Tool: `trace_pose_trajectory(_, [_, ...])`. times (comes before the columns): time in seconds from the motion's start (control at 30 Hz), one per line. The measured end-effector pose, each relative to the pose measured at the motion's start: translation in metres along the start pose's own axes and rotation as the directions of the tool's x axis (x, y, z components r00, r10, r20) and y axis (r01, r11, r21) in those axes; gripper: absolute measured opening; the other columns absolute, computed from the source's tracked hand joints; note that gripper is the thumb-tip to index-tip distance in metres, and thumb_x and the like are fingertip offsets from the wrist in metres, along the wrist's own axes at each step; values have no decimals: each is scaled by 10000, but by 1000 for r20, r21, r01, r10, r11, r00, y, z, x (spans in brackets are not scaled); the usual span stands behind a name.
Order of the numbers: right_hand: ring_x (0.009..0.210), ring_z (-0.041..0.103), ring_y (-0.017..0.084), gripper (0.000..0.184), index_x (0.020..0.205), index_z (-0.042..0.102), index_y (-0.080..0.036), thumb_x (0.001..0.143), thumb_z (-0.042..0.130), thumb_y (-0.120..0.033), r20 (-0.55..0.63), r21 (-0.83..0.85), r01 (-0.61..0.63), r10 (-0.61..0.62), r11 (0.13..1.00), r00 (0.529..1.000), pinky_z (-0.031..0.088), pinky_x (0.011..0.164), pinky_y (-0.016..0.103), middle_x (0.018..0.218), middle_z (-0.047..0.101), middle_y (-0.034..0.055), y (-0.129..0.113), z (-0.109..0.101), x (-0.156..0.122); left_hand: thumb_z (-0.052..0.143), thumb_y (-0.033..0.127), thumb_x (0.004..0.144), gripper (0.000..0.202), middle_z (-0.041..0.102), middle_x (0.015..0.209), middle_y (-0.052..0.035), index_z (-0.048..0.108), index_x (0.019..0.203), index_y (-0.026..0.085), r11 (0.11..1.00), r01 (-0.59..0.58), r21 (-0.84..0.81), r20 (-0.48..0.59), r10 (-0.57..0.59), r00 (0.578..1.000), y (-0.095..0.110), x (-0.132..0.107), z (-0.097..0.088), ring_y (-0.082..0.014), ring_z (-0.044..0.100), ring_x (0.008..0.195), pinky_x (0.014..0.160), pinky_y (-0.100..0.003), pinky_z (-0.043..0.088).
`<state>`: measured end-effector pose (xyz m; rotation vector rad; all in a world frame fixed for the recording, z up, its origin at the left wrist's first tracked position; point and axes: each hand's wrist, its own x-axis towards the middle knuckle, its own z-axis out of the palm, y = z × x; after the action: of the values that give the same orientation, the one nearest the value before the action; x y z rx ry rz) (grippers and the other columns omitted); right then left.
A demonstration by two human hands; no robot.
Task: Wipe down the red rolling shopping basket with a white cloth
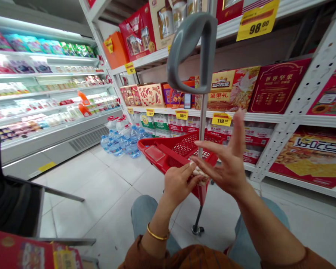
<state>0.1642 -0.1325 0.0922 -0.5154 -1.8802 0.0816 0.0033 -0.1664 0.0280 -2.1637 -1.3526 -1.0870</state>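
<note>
A metal pole [203, 123] with a grey loop handle [173, 63] stands upright before me. At its lower part sits a pale, cord-like bundle [199, 170], seemingly around the pole; its exact kind is unclear. My left hand [180, 185] is closed on this bundle, fingers and thumb pinching it. My right hand [229, 162] is open just to the right, fingers spread and pointing up and left, fingertips close to the pole and bundle. Behind both hands is a red plastic shopping cart basket [168, 149] with perforated walls; the hands hide part of it.
White shelves [271, 117] with boxed gifts and price tags rise ahead and right. Shrink-wrapped water bottles [126, 136] stand on the tiled floor [100, 194]. A lit refrigerated display [53, 93] fills the left. Nearer left are a black chair [14, 205] and red packaging [19, 248].
</note>
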Motion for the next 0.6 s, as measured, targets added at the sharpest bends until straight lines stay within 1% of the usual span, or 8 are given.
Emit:
trace_pose_trajectory(0.03, [1424, 281, 346, 363, 1229, 585, -325, 870, 643, -323, -41, -18, 2, -3, 1000, 999, 374, 1091, 584, 1547, 290, 29, 3, 4, -9, 528, 391, 926, 289, 758, 888, -73, 686, 1059, 189, 1000, -2, -24, -8, 2, 1000, 0, 0, -1, -181, 703, 745, 605, -277, 468])
trace_pose_trajectory(0.1, [1467, 102, 349, 488, 1348, 492, -319, 879, 621, -357, -11, -11, 19, -19, 1000, 1000, 307, 1122, 601, 1612, 88, 20, 10, 15, -32, 528, 365, 928, 271, 758, 938, -83, 682, 1056, 182, 997, 2, -79, -18, -3, 1000, -2, 1, -3, -190, 707, 772, 639, -289, 497])
trace_pose_trajectory(0.17, [1464, 143, 322, 593, 1443, 372, -305, 897, 591, -378, 98, 38, 0, -4, 999, 995, 346, 1115, 553, 1617, 55, 62, 17, 26, -55, 543, 358, 925, 260, 757, 949, -85, 678, 1052, 176, 991, 33, -130, -6, -34, 999, -2, 3, -8, -189, 703, 765, 668, -300, 515])
trace_pose_trajectory(0.23, [1441, 254, 281, 632, 1489, 283, -287, 921, 554, -347, 163, 76, -34, 21, 997, 986, 408, 1091, 487, 1593, 182, 110, 21, 34, -74, 579, 357, 910, 244, 760, 911, -74, 680, 1045, 180, 984, 62, -169, 6, -62, 998, -1, 7, -13, -179, 694, 731, 686, -305, 522])
trace_pose_trajectory(0.3, [1391, 374, 232, 582, 1490, 279, -301, 951, 493, -252, 132, 93, -49, 37, 994, 991, 462, 1058, 417, 1530, 345, 113, 22, 38, -85, 606, 348, 896, 239, 762, 904, -66, 679, 1059, 189, 979, 48, -200, 15, -46, 999, 1, 12, -20, -171, 691, 720, 709, -309, 532])
trace_pose_trajectory(0.43, [1178, 598, 197, 483, 1391, 452, -320, 932, 519, -186, -36, 97, -58, 62, 994, 997, 551, 945, 334, 1299, 593, 84, 20, 33, -86, 582, 377, 908, 299, 756, 985, -78, 653, 1137, 199, 974, -20, -225, 34, 29, 999, 4, 25, -34, -174, 705, 799, 752, -309, 562])
trace_pose_trajectory(0.53, [1070, 634, 208, 421, 1286, 552, -294, 877, 615, -214, -178, 68, -122, 133, 990, 975, 558, 909, 353, 1157, 643, 73, 20, 22, -75, 556, 314, 924, 311, 730, 1090, -94, 616, 1198, 179, 984, -123, -129, -56, 116, 992, 1, 42, -43, -187, 694, 947, 839, -327, 561])
trace_pose_trajectory(0.6, [1083, 613, 223, 400, 1241, 580, -279, 851, 643, -217, -314, 68, -172, 185, 983, 931, 531, 941, 392, 1142, 629, 77, 22, 16, -60, 534, 189, 917, 338, 686, 1198, -104, 580, 1249, 155, 965, -260, 29, -117, 261, 958, -6, 58, -48, -199, 617, 1155, 977, -354, 508])
